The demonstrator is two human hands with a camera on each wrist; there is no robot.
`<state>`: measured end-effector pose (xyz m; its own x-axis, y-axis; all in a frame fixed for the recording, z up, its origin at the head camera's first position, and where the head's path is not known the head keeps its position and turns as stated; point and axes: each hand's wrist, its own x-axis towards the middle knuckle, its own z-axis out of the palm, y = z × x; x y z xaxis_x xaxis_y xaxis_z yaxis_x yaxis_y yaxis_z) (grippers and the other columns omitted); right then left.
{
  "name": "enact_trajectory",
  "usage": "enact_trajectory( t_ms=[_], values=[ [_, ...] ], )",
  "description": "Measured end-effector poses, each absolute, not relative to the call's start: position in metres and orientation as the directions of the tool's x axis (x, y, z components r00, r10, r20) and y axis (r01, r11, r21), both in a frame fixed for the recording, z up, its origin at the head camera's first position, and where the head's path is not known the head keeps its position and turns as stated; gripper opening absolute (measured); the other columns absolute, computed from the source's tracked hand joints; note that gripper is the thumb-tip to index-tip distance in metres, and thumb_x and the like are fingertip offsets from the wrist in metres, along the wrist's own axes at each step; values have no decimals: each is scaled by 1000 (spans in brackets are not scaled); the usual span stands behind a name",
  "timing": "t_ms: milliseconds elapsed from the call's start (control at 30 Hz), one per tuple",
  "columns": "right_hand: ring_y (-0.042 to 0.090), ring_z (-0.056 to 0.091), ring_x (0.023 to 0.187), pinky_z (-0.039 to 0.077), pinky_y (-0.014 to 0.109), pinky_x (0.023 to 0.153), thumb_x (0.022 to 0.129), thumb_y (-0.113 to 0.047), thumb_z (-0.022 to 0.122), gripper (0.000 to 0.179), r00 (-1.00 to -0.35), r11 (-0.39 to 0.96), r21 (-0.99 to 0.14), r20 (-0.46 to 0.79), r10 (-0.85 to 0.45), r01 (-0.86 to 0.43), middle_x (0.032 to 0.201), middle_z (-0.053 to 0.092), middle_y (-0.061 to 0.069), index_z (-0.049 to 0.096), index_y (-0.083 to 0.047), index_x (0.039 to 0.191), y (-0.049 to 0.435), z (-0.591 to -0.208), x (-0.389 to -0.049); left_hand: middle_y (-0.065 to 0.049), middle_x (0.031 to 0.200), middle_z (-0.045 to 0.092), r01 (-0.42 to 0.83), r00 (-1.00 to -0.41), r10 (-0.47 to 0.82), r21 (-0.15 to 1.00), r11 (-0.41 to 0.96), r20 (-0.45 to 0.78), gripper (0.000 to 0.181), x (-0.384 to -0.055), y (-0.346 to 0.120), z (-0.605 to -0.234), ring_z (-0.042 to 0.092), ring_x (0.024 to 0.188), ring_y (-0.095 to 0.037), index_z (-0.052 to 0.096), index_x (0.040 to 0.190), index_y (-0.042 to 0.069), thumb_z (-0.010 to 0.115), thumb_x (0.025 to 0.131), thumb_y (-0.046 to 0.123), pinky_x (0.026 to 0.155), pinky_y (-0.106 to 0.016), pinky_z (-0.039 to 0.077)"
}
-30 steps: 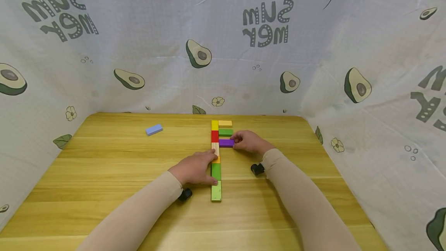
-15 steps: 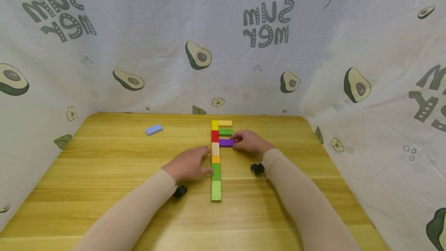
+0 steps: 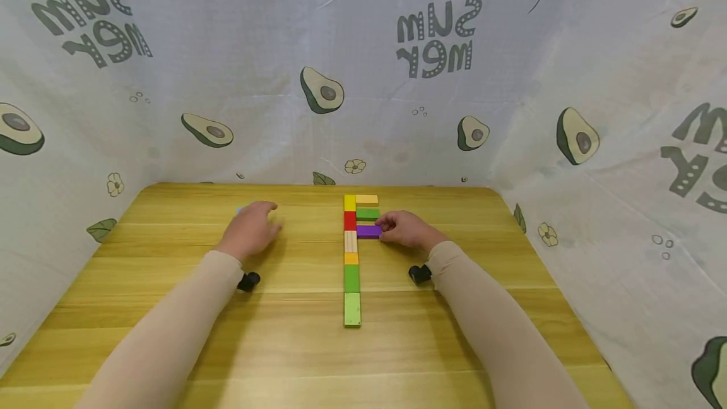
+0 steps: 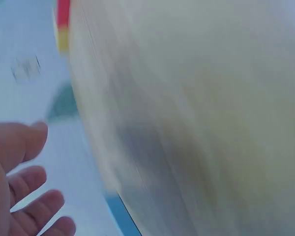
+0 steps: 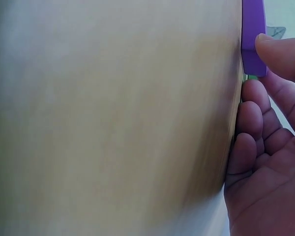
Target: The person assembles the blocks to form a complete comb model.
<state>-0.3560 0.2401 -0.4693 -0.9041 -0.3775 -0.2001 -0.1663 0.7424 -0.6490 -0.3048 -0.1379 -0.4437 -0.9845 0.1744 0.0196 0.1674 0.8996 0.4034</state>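
My left hand [image 3: 250, 230] is above the left part of the table, fingers relaxed and apart, holding nothing. It covers most of a light blue block [image 3: 240, 210], of which only a corner shows. At the middle, my right hand [image 3: 407, 230] pinches the right end of a purple block [image 3: 368, 231]. In the right wrist view the thumb presses one face of that purple block [image 5: 254, 42], the other fingers curling below. The block's left end meets a column of blocks: yellow [image 3: 349, 202], red [image 3: 349, 221], pale wood [image 3: 351, 242], orange [image 3: 351, 259], green [image 3: 352, 278], light green [image 3: 352, 309].
Right of the column's far end lie a pale yellow block [image 3: 366, 201] and a green block [image 3: 368, 214], parallel to the purple one. The wooden table [image 3: 318, 365] is enclosed by a printed cloth [image 3: 255, 55] at its back and sides.
My left hand has let go of the column's side and moved left and away, over to the light blue block. The right hand stays at the purple block.
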Motion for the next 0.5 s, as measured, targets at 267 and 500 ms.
enact_trajectory(
  t_ms=[267,500],
  values=[
    [23,58,103,52,39,101,99,-17,74,35,-908,738,-657,-203,-367,-151,111,67,8,68,-7,132,241,-472,-354,-35,158,43,-2,-996,40,439,898,-86,62,-323,-202,-450,45,141,-54,39,157,-7,59,107,24,117,-69,38],
    [23,57,104,52,38,101,100,-18,72,34,-911,741,-657,-208,-357,-140,112,67,7,68,-8,132,242,-472,-352,-34,156,45,-15,-988,50,417,909,-144,57,-322,-220,-460,42,143,-56,43,155,-8,52,109,24,119,-68,36]
  ],
)
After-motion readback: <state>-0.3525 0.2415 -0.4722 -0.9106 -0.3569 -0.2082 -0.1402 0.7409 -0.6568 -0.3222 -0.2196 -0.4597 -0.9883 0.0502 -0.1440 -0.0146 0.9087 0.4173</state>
